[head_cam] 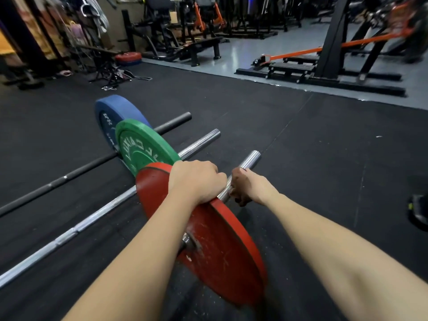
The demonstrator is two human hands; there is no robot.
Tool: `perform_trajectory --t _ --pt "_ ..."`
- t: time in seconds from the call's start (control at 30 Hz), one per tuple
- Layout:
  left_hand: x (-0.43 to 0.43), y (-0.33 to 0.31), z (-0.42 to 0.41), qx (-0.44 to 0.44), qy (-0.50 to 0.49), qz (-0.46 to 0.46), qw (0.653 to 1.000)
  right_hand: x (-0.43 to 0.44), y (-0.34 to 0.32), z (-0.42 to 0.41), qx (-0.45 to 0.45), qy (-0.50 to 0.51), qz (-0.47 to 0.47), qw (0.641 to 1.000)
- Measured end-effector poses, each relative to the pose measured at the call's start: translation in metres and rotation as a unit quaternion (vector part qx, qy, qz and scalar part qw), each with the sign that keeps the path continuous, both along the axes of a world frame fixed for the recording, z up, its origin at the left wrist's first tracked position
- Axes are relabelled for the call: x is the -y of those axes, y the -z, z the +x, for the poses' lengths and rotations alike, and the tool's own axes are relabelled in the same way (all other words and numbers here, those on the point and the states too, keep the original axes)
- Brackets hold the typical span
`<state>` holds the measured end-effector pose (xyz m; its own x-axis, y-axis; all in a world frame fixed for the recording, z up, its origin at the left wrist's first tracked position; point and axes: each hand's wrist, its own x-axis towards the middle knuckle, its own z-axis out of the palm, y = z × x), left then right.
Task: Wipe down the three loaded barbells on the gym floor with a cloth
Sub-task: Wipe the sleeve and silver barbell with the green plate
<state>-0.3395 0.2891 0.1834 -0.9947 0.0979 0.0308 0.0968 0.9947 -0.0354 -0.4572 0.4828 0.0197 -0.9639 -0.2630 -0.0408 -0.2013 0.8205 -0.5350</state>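
The left hand (196, 181) grips the red plate (220, 251) by its rim, while the right hand (247, 186), seemingly holding a dark cloth (240, 201), wraps the nearest floor barbell's sleeve (251, 158), which points away and rightward.

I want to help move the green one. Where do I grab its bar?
Grab the bare shiny sleeve sticking out past the green plate, and come down on it from above. It is round and lies level, and the plate holds it up off the floor, so your fingers can curl under it.
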Motion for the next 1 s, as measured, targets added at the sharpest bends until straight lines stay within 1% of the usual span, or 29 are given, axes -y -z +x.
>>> perform_trajectory --t 0.07,0.13,0.2,0.27,0.33,0.43,0.47,0.53,0.6,0.67,0.7,0.8,0.87,1.0 --pt "0.0 0.0 -0.002 -0.006 -0.011 0.007 1.0 0.003 0.006 -0.016 -0.02 -0.013 0.01 1.0" --pt "0.001 -0.001 -0.004 -0.005 -0.026 0.01 1.0 0.004 0.013 -0.033 -0.019 -0.006 -0.012 1.0" --pt "0.001 -0.002 -0.006 0.003 -0.044 0.012 0.999 0.003 0.02 -0.051 -0.03 0.034 -0.049 0.998" --pt "0.002 -0.003 -0.009 0.017 -0.059 0.008 0.998 0.003 0.025 -0.069 -0.06 0.079 -0.076 0.992" --pt "0.002 -0.004 -0.012 0.031 -0.068 -0.003 0.997 0.004 0.03 -0.091 -0.063 0.108 -0.079 0.989" --pt "0.001 -0.004 -0.015 0.034 -0.083 -0.005 0.996 0.01 0.03 -0.127 -0.041 0.124 -0.066 0.989" --pt "0.001 -0.003 -0.016 0.031 -0.087 -0.002 0.996 0.01 0.028 -0.136 -0.042 0.148 -0.077 0.985" --pt "0.001 -0.001 -0.016 0.023 -0.093 0.005 0.995 0.006 0.025 -0.145 -0.034 0.209 -0.13 0.969" --pt "0.001 0.0 -0.017 0.014 -0.098 0.015 0.995 0.002 0.028 -0.141 -0.023 0.239 -0.182 0.954" --pt "0.001 0.001 -0.016 0.01 -0.102 0.024 0.994 0.009 0.031 -0.127 -0.016 0.22 -0.211 0.952" --pt "0.001 0.001 -0.015 0.01 -0.103 0.026 0.994 0.017 0.034 -0.119 -0.023 0.197 -0.197 0.96" --pt "0.001 0.001 -0.015 0.018 -0.105 0.026 0.994 0.036 0.042 -0.095 -0.044 0.092 -0.084 0.991" --pt "0.003 0.0 -0.015 0.024 -0.104 0.024 0.994 0.038 0.047 -0.087 -0.035 0.046 -0.032 0.998" --pt "0.003 -0.001 -0.012 0.029 -0.091 0.025 0.995 0.031 0.019 -0.069 -0.034 -0.01 -0.014 0.999"
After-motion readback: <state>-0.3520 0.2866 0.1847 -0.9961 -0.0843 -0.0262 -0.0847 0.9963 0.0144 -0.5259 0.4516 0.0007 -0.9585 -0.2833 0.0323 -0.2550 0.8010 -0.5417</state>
